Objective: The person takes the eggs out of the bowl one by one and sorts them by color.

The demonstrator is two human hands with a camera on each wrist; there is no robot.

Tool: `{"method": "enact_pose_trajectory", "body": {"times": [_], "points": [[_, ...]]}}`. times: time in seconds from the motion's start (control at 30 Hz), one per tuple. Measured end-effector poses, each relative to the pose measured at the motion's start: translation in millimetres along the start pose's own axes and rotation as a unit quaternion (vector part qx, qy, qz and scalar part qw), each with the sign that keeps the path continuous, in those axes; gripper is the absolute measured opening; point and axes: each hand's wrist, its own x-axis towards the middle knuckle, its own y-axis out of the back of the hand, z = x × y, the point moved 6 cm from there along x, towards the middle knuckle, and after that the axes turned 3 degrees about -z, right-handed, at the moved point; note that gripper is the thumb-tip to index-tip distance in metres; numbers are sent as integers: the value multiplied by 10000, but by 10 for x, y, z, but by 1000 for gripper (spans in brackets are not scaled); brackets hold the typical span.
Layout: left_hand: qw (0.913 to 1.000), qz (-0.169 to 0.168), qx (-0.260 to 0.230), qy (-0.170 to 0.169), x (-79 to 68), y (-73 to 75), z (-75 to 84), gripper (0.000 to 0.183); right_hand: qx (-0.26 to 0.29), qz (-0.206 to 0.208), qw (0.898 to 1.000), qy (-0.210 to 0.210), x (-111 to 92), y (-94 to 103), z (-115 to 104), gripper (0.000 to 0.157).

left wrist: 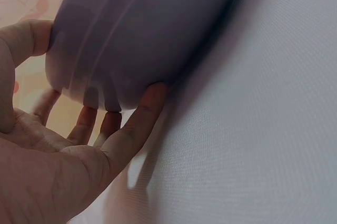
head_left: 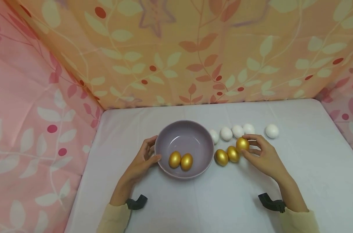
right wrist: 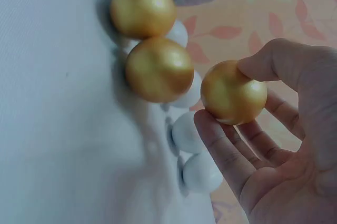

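A mauve bowl stands on the table with two golden eggs inside, near its front wall. My left hand holds the bowl's left side, thumb near the rim and fingers spread along the outer wall, as the left wrist view shows. Right of the bowl, my right hand pinches a golden egg between thumb and fingers; it appears raised off the cloth. Two other golden eggs lie side by side between that hand and the bowl.
Several white eggs lie in a row behind the golden ones, one partly hidden by the bowl. A separate white egg sits farther right. White cloth covers the table, and a patterned fabric wall rises behind it.
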Motion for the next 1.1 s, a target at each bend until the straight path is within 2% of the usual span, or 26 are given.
{"method": "enact_pose_trajectory", "body": {"times": [0.27,0.37,0.5,0.87,1.1], "points": [[9997,104,70,196,-102,11,-23,76,-192,-119,9997,-105,-129,-94,177,51],[9997,80,124,195,-102,11,-13,75,-376,-26,9992,-92,-148,-110,212,51],[9998,26,171,134,-74,4,2,76,-648,71,9978,-81,-143,-91,213,51],[9999,-5,127,-23,-50,-11,40,77,-1019,-191,9944,-193,-114,-78,187,50],[9999,39,149,22,-22,-7,17,76,-1154,-311,9927,-176,-93,-70,172,47]]}}
